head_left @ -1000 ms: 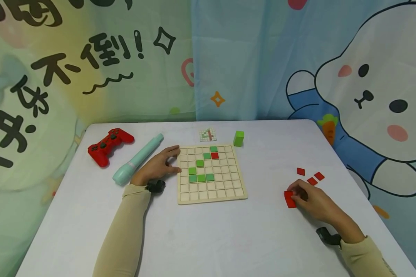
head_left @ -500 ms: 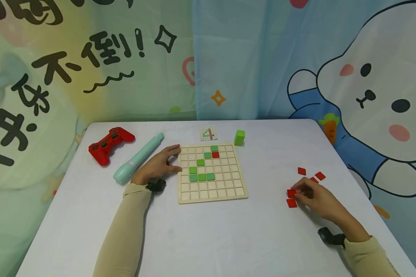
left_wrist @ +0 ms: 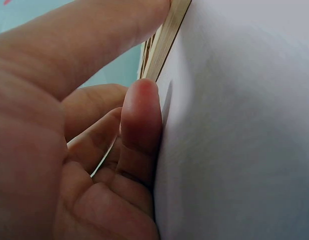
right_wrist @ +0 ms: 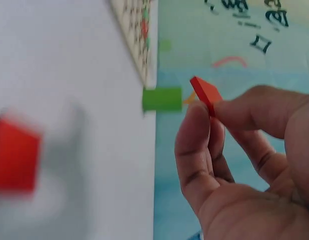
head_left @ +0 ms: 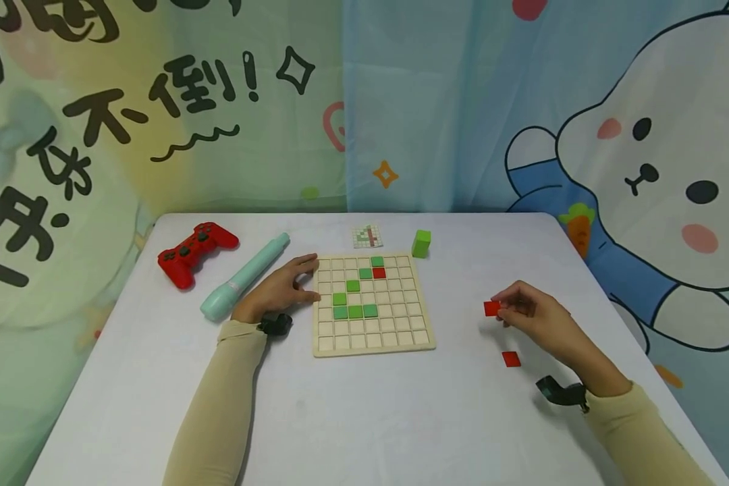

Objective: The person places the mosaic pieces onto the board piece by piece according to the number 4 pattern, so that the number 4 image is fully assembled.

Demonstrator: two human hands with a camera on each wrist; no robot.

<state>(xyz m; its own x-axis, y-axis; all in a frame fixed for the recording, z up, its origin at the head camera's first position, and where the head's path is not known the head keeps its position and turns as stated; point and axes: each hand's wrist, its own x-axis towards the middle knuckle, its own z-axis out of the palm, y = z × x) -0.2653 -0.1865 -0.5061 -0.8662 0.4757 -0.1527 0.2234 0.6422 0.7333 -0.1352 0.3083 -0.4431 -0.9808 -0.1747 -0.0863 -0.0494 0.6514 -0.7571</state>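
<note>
- At right of centre in the head view, lifted above the tabletop: red tile [head_left: 491,308], thin, flat and four-sided, with smooth faces and sharp straight edges; tilted in the right wrist view.
- Around this piece: right hand [head_left: 537,320], nearly closed at the tips, pinching the tile by its border between thumb and finger.
- Below the hand, flat on the cloth: second red tile [head_left: 511,359], of similar square shape.
- In the middle of the frame: square board [head_left: 373,352], pale and wood-like, with thin raised lines in a grid of shallow cells.
- Inside the cells: seven green tiles [head_left: 355,312] in two shades, together with one red piece [head_left: 379,273] near the top.
- At the left edge of the board: left hand [head_left: 282,287], relaxed, with thumb and fingers spread apart, touching the side with the tips.
- Beyond the board, toward the top: small gridded card [head_left: 366,236] and, near the upper right corner, solid green block [head_left: 421,244].
- At upper left: smooth teal rod [head_left: 231,293] with wider lower end, and rounded red game controller [head_left: 198,251] with dark buttons.
- Under all: white tabletop [head_left: 401,418]; behind: printed fabric curtain [head_left: 401,101], softly folded.
</note>
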